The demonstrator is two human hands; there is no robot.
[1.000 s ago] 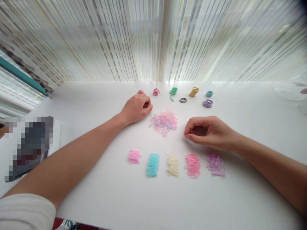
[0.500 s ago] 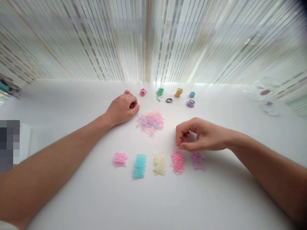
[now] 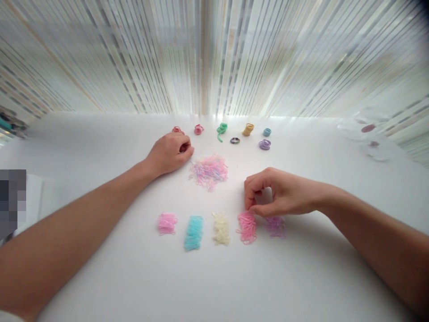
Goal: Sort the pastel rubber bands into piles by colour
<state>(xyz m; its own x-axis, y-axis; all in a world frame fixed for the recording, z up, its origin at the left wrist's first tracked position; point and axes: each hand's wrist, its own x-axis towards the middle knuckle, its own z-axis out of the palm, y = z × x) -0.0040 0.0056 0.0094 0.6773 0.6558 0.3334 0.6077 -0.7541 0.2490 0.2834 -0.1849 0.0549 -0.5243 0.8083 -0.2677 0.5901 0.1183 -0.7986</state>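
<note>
My right hand (image 3: 275, 192) pinches thumb against forefinger at the far edge of a heap of hot-pink rubber bands (image 3: 247, 228). A thin pink band shows faintly at the fingertips. Under its wrist side lies a heap of purple bands (image 3: 276, 226), partly covered. My left hand (image 3: 170, 153) rests on the table with fingers curled in, and nothing shows in it. Just right of it spreads a loose pile of mixed pastel bands (image 3: 209, 171). In the near row also lie light-pink (image 3: 167, 223), blue (image 3: 194, 232) and cream (image 3: 221, 229) heaps.
Along the back of the white table (image 3: 214, 281) sit small coils in red (image 3: 177, 130), pink (image 3: 199, 129), green (image 3: 221, 129), yellow (image 3: 248, 129), blue (image 3: 267, 132) and purple (image 3: 264, 144). A small multicoloured ring (image 3: 235, 140) lies among them. Clear round items (image 3: 377, 150) stand far right, before a striped curtain (image 3: 208, 58).
My right hand has come down slightly toward me, bringing the pink band from just above the hot-pink heap to its far edge. My left hand has stayed in place.
</note>
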